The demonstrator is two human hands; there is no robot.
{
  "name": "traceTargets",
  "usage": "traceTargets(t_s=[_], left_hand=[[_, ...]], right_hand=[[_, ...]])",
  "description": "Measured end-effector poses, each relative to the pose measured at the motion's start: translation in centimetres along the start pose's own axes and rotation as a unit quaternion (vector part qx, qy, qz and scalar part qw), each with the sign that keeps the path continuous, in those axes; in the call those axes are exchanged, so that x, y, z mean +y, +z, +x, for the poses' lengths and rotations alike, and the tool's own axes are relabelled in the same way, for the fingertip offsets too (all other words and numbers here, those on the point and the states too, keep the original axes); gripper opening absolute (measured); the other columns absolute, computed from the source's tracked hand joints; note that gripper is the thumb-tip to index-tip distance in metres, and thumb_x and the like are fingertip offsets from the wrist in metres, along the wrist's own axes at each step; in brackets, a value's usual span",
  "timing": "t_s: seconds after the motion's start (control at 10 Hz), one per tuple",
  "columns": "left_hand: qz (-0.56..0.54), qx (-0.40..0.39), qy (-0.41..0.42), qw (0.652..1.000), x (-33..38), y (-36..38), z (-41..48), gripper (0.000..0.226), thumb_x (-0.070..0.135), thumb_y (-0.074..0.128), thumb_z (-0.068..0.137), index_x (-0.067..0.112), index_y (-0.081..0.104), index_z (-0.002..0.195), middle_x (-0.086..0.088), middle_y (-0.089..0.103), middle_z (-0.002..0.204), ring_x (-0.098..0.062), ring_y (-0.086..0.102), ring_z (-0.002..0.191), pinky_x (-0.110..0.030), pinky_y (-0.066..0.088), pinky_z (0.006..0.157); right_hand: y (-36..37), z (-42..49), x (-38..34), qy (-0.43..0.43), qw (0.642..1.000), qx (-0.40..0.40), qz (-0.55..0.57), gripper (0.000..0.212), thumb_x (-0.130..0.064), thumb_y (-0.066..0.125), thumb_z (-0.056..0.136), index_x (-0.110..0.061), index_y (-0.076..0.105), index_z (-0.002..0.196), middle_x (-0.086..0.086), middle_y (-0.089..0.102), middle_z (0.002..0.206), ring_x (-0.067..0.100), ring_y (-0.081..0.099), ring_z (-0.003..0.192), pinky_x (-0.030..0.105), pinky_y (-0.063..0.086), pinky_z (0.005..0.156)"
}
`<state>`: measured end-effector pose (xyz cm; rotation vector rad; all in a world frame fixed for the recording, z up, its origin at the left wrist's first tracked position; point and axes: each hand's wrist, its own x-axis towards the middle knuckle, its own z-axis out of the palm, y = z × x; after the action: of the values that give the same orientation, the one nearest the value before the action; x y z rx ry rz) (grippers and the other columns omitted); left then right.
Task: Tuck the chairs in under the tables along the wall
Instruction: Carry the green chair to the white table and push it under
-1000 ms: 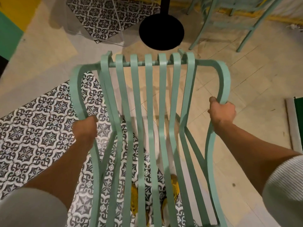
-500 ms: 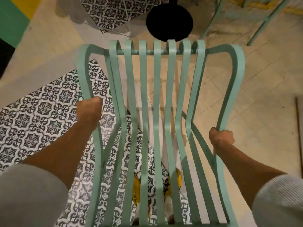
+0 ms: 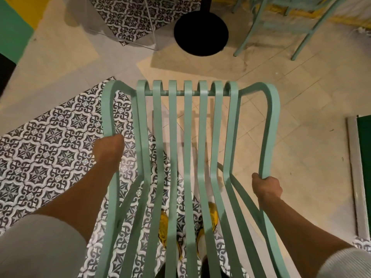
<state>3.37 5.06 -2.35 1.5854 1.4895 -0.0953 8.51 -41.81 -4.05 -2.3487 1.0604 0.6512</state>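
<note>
A mint-green slatted metal chair [image 3: 188, 137] fills the middle of the head view, seen from above and behind, its seat front pointing away from me. My left hand [image 3: 109, 149] is closed around the left armrest. My right hand [image 3: 266, 186] grips the right armrest lower down. Ahead of the chair stands the round black base of a table [image 3: 200, 33] with its black post rising out of view; the tabletop itself shows only as a faint transparent edge [image 3: 120, 37] at upper left.
Another mint-green chair [image 3: 301, 27] stands at the upper right, beside the table base. Patterned black-and-white tiles [image 3: 46, 153] cover the floor at left, beige tiles at right. A grey strip with a green mat [image 3: 359, 173] lies at the right edge. My yellow shoes [image 3: 210, 215] show under the slats.
The chair's front edge has dropped lower in view, farther from the table base than half a second ago. My right hand slid down the right armrest over the last second. Both hands keep their grip.
</note>
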Motion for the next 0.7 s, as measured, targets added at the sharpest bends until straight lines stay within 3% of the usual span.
traceTargets(t_s=[0.1,0.2,0.3,0.4,0.5,0.6,0.7], left_hand=[[-0.018,-0.016,0.017,1.000,0.9,0.3,0.9,0.052,0.031,0.062,0.086,-0.002,0.069,0.125,0.003,0.052,0.072,-0.026,0.058,0.077,-0.047,0.059,0.078],[-0.059,-0.042,0.045,0.996,2.0,0.4,1.4,0.037,0.026,0.077,0.090,-0.002,0.072,0.114,0.002,0.058,0.069,-0.015,0.057,0.054,-0.033,0.056,0.055],[-0.097,-0.106,0.079,0.986,1.9,-0.7,1.3,0.029,0.036,0.083,0.092,0.012,0.067,0.096,0.005,0.062,0.065,-0.007,0.058,0.046,-0.024,0.054,0.044],[-0.002,-0.119,0.102,0.988,-1.4,-1.8,0.3,0.033,0.051,0.077,0.094,0.019,0.070,0.090,0.002,0.070,0.073,-0.009,0.064,0.055,-0.025,0.056,0.049],[-0.001,-0.143,0.087,0.986,-4.7,-2.0,-0.9,0.039,0.053,0.071,0.097,0.014,0.072,0.101,-0.007,0.071,0.086,-0.020,0.065,0.068,-0.033,0.057,0.055],[0.057,-0.104,0.078,0.990,-6.2,-2.0,-2.3,0.060,0.069,0.064,0.095,0.011,0.070,0.085,-0.003,0.072,0.067,-0.019,0.067,0.053,-0.032,0.055,0.053],[0.168,-0.056,0.120,0.977,-5.7,-2.1,-3.3,0.078,0.082,0.045,0.096,0.011,0.064,0.068,-0.002,0.060,0.042,-0.013,0.060,0.035,-0.022,0.045,0.046]], right_hand=[[-0.2,-1.4,1.3,-0.084,0.996,0.002,-0.031,0.050,-0.059,0.062,0.101,-0.011,0.060,0.114,0.013,0.067,0.099,0.037,0.066,0.087,0.047,0.061,0.087],[-0.3,-2.8,3.0,-0.101,0.991,0.008,-0.092,0.056,-0.068,0.048,0.104,-0.013,0.052,0.112,0.013,0.064,0.097,0.040,0.068,0.089,0.055,0.062,0.086],[-0.3,-2.9,2.5,-0.138,0.982,0.032,-0.127,0.059,-0.066,0.038,0.107,-0.009,0.050,0.111,0.017,0.062,0.094,0.040,0.065,0.085,0.052,0.060,0.081],[-0.7,-1.9,0.7,-0.172,0.972,0.046,-0.154,0.060,-0.065,0.035,0.108,-0.007,0.049,0.110,0.017,0.060,0.091,0.038,0.060,0.079,0.045,0.055,0.073],[-0.8,-0.7,-1.1,-0.201,0.964,0.058,-0.165,0.059,-0.065,0.033,0.108,-0.008,0.049,0.108,0.016,0.059,0.090,0.035,0.054,0.073,0.040,0.046,0.067],[-1.0,0.5,-3.3,-0.213,0.959,0.056,-0.179,0.063,-0.065,0.031,0.109,-0.006,0.051,0.113,0.017,0.057,0.092,0.039,0.059,0.080,0.044,0.051,0.070],[-1.1,1.2,-5.0,-0.216,0.957,0.051,-0.186,0.062,-0.065,0.031,0.109,-0.006,0.051,0.114,0.017,0.058,0.095,0.041,0.063,0.086,0.044,0.053,0.071]])
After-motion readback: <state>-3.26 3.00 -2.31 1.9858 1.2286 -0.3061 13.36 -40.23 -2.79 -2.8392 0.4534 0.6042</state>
